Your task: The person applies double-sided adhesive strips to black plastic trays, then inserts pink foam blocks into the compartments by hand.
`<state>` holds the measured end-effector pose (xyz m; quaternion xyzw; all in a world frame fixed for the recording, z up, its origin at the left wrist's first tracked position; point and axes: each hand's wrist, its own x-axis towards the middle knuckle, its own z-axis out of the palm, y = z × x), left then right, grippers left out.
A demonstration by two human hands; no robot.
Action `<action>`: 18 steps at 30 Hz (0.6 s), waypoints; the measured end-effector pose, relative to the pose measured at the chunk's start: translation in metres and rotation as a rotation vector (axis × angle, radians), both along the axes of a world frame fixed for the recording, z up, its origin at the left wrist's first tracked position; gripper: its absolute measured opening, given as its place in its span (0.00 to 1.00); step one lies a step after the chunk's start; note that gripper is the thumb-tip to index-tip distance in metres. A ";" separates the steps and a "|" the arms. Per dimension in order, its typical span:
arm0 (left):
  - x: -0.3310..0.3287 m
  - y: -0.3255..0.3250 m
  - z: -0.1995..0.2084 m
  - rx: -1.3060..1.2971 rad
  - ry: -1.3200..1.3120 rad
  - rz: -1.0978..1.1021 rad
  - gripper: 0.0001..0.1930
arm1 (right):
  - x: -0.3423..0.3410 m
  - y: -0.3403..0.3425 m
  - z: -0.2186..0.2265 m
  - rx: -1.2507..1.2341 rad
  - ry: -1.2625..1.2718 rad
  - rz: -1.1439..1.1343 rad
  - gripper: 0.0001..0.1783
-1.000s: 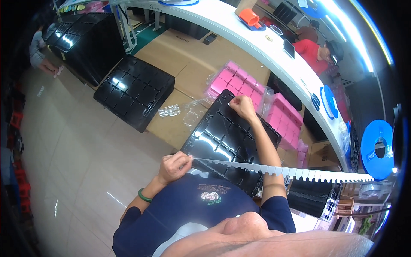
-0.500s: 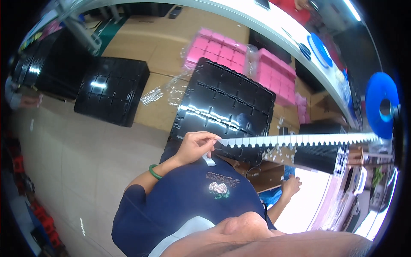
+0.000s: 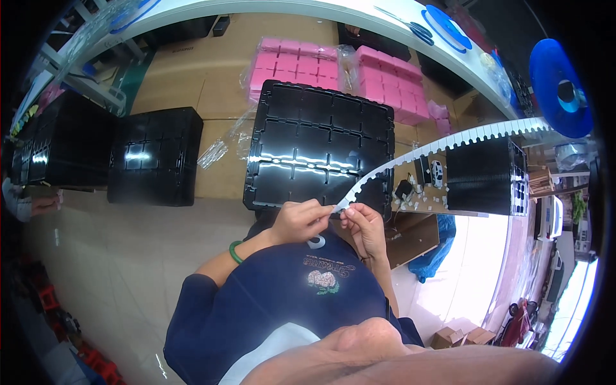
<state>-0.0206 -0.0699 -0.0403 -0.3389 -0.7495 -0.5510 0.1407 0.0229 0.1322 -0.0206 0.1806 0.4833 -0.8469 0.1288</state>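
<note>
My left hand (image 3: 300, 221) pinches the near end of a long white strip (image 3: 443, 142) with a notched edge. The strip bends up and right to a blue reel (image 3: 557, 80) at the far right. Close beside it, my right hand (image 3: 366, 228) has its thumb and fingertips pinched at the strip's lower edge. A small white curl (image 3: 316, 242) shows below my left fingers, against my dark blue shirt. Just beyond both hands is a black plastic tray (image 3: 324, 144) with moulded compartments.
Pink foam trays (image 3: 296, 67) lie behind the black one. At left are more black trays (image 3: 154, 154); a black stack (image 3: 486, 174) stands at right beside white scraps. Scissors (image 3: 420, 32) rest on the white shelf (image 3: 308, 8). A brown box (image 3: 417, 240) is right of my hands.
My right hand has come from the lower right up to the strip beside my left hand. The strip, nearly straight before, now curves. The view has shifted, so the reel appears higher.
</note>
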 end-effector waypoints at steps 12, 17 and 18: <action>-0.016 0.034 -0.011 -0.028 -0.146 0.035 0.11 | 0.020 0.044 0.009 0.506 0.105 -0.355 0.09; -0.004 0.127 -0.018 0.307 -0.700 -0.910 0.49 | 0.035 0.115 0.058 0.954 0.262 -0.721 0.10; -0.010 0.121 0.013 0.093 -0.833 -1.117 0.54 | 0.040 0.121 0.071 0.988 0.302 -0.797 0.11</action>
